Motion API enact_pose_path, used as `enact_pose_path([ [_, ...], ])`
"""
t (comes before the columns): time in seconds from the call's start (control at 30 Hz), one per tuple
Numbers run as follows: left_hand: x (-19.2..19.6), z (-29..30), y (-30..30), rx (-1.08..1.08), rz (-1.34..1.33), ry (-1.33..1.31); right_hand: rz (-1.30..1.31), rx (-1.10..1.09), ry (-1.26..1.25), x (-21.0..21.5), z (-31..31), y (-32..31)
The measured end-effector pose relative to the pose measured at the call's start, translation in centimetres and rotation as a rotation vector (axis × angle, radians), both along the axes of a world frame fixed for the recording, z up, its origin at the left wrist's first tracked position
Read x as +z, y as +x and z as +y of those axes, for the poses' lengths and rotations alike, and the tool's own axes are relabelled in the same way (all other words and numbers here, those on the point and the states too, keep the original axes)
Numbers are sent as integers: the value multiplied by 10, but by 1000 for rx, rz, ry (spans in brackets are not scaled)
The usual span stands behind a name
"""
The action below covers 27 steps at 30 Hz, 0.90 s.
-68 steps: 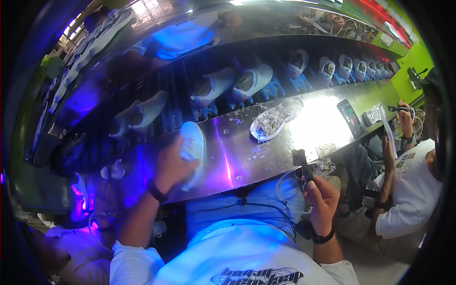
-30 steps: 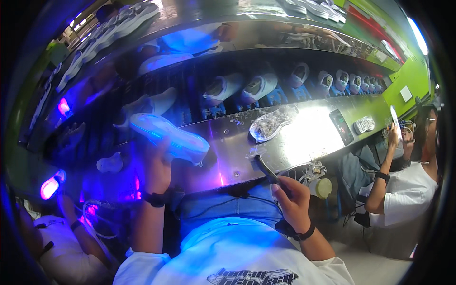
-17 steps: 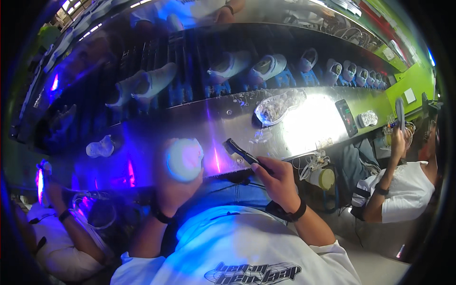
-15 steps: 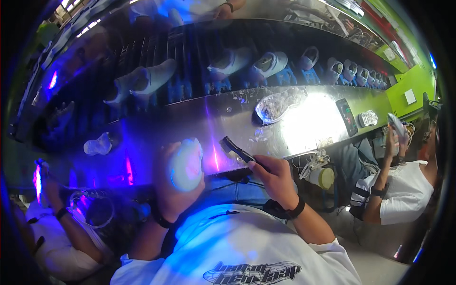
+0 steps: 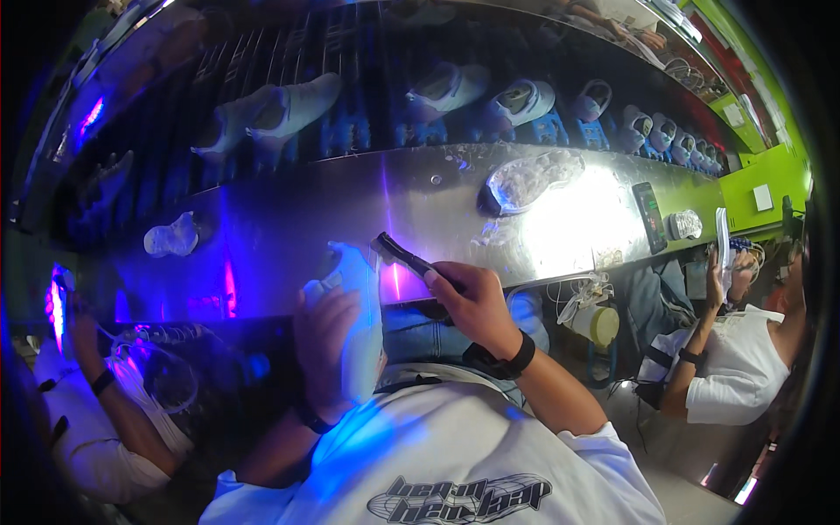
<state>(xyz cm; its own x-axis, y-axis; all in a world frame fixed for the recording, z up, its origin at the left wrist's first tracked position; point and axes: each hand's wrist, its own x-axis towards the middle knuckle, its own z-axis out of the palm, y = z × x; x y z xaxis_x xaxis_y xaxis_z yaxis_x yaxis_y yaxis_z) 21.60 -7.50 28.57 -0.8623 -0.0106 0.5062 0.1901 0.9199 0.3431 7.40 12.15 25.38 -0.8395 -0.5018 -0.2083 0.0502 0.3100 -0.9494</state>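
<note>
My left hand (image 5: 325, 341) is wrapped round a pale shoe (image 5: 363, 302), lit blue, held upright in front of my chest at the bench's near edge. Its far side is hidden from me. In my right hand (image 5: 477, 306) is a brush with a black handle (image 5: 407, 256). The brush head points up and left, close beside the shoe's upper edge; whether they touch I cannot tell. Both hands are above the near edge of the metal bench (image 5: 306, 201).
Beyond the bench, pale shoes (image 5: 297, 103) stand in a row on blue supports. On the bench lie a white lumpy piece (image 5: 172, 236), a sole-shaped tray of crumpled material (image 5: 534, 178) and a dark phone-like device (image 5: 648, 217). Co-workers sit on either side, the right one (image 5: 739, 367) holding a sole-like piece.
The shoe in my left hand has turned from face-on to edge-on and stands taller. My right hand and the brush have moved left, nearer to it. The right co-worker's piece has been turned upright.
</note>
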Motion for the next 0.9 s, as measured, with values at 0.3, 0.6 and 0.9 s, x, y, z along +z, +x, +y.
enact_pose_path([
  [0.3,-3,-5,1,-32,16,48,82,46,-173,-4,15,28],
  [0.6,-1,-5,4,-34,11,27,403,-34,-6,8,-1,14],
  [0.9,3,-5,3,0,-3,42,-57,154,-151,35,30,34],
])
